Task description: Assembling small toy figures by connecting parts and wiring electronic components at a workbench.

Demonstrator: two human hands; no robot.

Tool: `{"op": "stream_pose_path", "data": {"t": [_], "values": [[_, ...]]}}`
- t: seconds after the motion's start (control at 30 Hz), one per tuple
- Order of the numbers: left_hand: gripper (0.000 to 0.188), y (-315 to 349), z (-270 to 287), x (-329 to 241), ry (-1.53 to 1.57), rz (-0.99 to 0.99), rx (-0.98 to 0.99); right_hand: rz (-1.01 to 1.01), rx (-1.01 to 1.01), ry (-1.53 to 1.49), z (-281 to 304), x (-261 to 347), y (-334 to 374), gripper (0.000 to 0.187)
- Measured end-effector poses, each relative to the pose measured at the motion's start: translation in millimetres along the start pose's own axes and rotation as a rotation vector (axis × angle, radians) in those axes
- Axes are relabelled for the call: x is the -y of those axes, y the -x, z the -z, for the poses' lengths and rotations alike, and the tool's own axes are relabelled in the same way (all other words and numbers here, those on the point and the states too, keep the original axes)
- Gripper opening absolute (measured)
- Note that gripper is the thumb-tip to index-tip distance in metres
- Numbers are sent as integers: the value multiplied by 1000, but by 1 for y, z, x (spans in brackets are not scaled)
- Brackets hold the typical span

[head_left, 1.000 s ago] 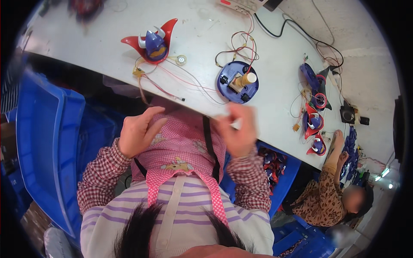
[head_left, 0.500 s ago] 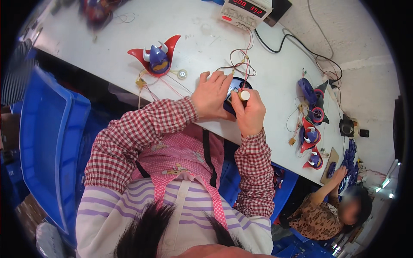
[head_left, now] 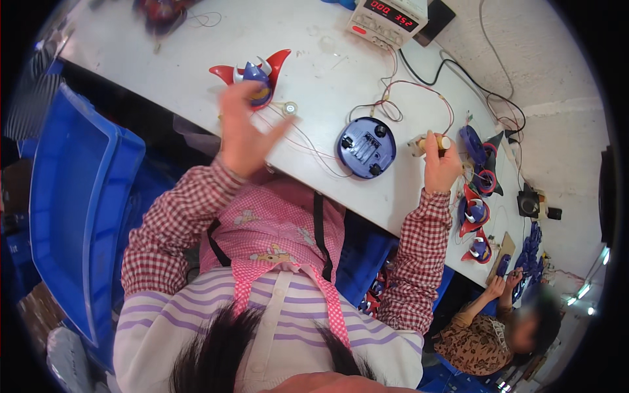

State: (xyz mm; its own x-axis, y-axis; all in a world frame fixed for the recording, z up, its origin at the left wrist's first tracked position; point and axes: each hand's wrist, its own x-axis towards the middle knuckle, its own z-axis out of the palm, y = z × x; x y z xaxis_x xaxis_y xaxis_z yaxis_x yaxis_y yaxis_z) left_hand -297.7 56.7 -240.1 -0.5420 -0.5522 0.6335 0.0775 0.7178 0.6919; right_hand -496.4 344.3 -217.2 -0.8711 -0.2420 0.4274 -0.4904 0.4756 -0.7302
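Observation:
My left hand [head_left: 244, 134], blurred, has its thumb spread from its fingers beside a red-winged, purple toy part with white horns [head_left: 257, 77]. Its fingertips overlap that part; I cannot tell whether they touch it. My right hand [head_left: 440, 169] pinches a short yellowish cylinder with a pale round end [head_left: 443, 142], which appears joined to a red wire. Between the hands a round purple-blue toy base [head_left: 367, 148] lies with its battery compartment and black feet facing up. Thin wires run to the base from beside the horned part, where a small round metal disc [head_left: 290, 109] lies.
A power supply [head_left: 386, 23] with a red display stands at the back, its leads trailing over the white table [head_left: 314, 75]. More toy parts [head_left: 473, 209] line the right side. A blue crate [head_left: 78, 216] stands left; a co-worker [head_left: 485, 334] sits at right.
Both hands have left the purple-blue base, exposing its underside. My left hand went left to the horned part; my right hand carried the yellowish cylinder to the right.

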Motion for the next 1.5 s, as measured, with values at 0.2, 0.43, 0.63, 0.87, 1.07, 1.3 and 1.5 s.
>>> {"op": "stream_pose_path", "data": {"t": [0.2, 0.43, 0.63, 0.87, 1.07, 1.3, 1.5], "values": [[103, -13, 20, 61, -184, 373, -1, 50, -108, 251, -8, 6, 3, 29], [102, -39, 20, 54, -197, 475, 239, 353, 586, -145, -101, 118, 52, 20], [79, -57, 23, 57, -73, 488, 440, 523, 440, 87, -177, 139, 74, 25], [57, -63, 21, 66, 824, 822, 60, 600, 566, 53, -175, 132, 79, 33], [50, -53, 18, 71, 1134, 818, -197, 523, 385, -4, -178, 145, 65, 44], [28, -49, 14, 75, 1327, 786, -253, -2, 823, -231, -217, 158, 55, 59], [35, -46, 14, 35, 1225, 683, 121, -65, 731, -500, -157, 132, 49, 35]]}}
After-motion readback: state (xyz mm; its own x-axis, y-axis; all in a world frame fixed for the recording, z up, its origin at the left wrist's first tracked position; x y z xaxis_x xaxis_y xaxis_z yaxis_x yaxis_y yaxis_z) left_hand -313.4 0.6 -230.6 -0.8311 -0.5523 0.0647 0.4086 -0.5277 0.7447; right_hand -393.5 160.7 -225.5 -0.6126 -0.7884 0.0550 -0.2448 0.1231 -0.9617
